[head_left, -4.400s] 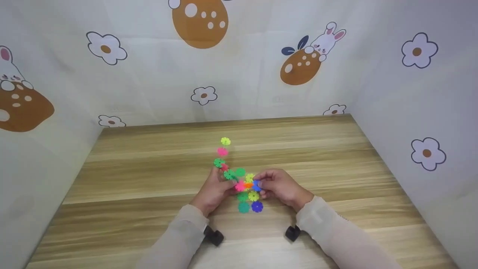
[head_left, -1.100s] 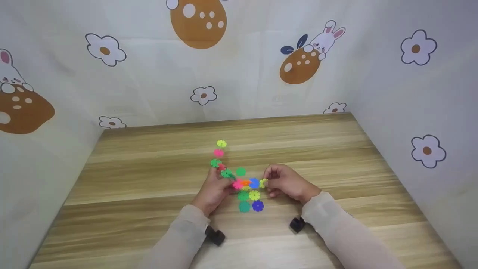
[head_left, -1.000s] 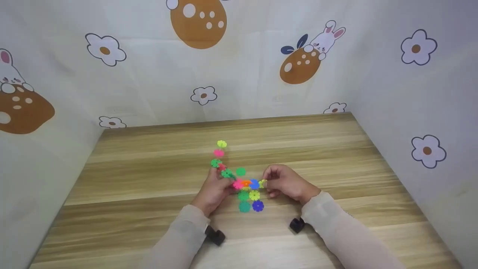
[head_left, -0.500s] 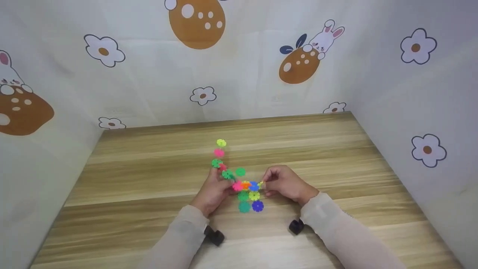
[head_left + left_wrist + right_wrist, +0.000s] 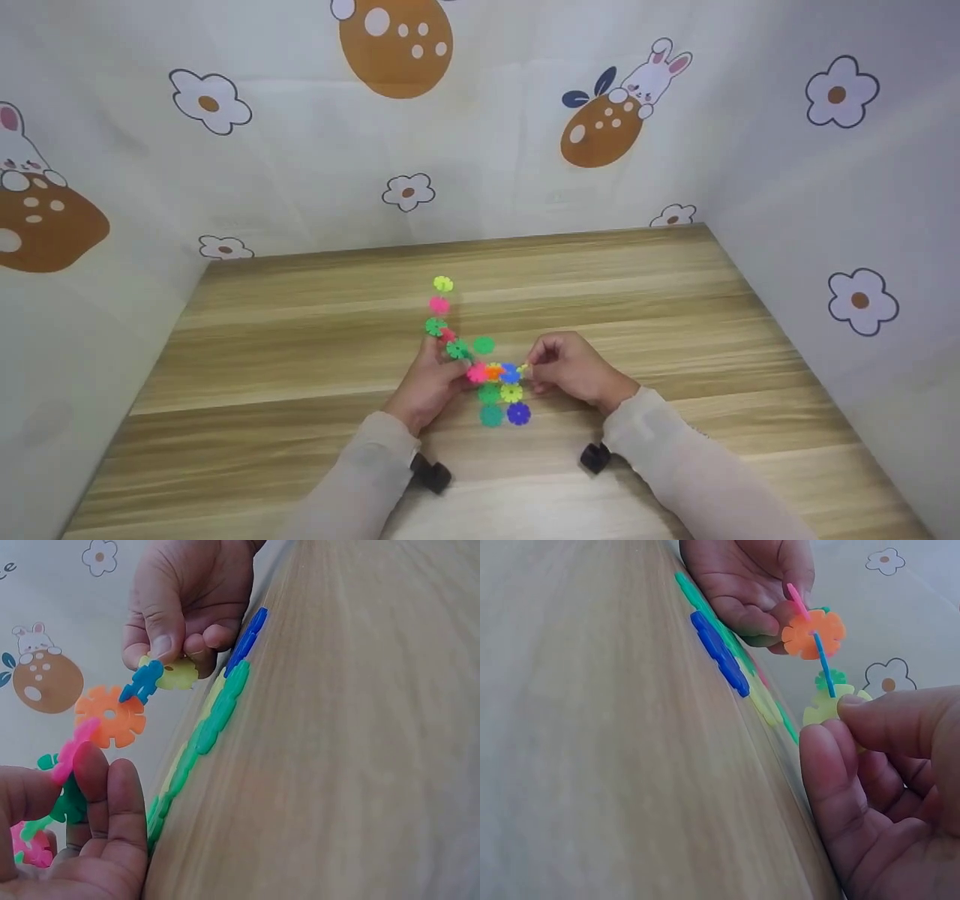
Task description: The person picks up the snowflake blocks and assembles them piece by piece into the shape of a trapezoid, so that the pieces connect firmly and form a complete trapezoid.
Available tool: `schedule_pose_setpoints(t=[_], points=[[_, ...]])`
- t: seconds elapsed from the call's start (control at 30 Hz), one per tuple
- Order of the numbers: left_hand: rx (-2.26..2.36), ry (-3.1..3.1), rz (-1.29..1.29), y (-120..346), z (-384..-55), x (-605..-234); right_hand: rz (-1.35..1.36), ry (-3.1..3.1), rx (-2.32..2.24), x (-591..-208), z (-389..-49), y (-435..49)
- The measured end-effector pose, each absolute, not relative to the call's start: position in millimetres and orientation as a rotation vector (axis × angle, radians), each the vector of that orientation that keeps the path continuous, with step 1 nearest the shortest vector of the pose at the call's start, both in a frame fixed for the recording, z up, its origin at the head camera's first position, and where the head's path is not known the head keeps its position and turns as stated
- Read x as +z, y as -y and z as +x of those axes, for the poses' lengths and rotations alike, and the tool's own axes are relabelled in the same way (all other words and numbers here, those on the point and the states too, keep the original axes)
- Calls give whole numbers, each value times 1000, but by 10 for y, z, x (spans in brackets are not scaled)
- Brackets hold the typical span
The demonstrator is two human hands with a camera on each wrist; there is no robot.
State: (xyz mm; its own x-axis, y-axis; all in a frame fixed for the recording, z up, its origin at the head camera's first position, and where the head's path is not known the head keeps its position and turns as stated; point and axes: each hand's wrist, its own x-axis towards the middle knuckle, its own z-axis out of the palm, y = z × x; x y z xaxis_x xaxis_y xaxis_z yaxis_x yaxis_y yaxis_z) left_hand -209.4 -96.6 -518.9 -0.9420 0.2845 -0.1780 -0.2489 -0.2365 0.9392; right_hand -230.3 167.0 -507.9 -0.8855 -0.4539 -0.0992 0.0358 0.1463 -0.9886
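Both hands work above the middle of the wood-grain counter [image 5: 645, 285], each in a fingertip pinch. The left hand [image 5: 429, 381] grips a chain of slotted flower discs [image 5: 457, 349] at its pink disc [image 5: 478, 373], apparently to steady the joints nearby; beyond this grip the chain reaches toward the counter's far edge and ends in a yellow-green disc [image 5: 443, 284]. The right hand [image 5: 574, 369] pinches the opposite end by a pale yellow disc [image 5: 823, 709], on the side away from the blue disc [image 5: 142, 682], which probably keeps the fingers off the joint. In the right wrist view the orange disc [image 5: 802, 637] is face-on and its blue neighbour edge-on, consistent with slot-into-slot joining. Whether the pale yellow disc is fully seated cannot be told. Toward the counter's near edge, a teal disc [image 5: 491, 415], a dark blue disc [image 5: 518, 413], a mid-green disc [image 5: 489, 393] and a lemon disc [image 5: 511, 392] lie flat, presumably for easy reach; a bright green disc [image 5: 484, 345] lies on the chain's far-edge side.
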Motion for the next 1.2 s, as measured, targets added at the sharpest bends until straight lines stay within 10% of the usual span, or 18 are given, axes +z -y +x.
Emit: schedule_pose_setpoints(t=[1.2], points=[[2195, -1660, -2, 955, -2044, -5106, -328, -1985, -1907, -5072, -2310, -1619]])
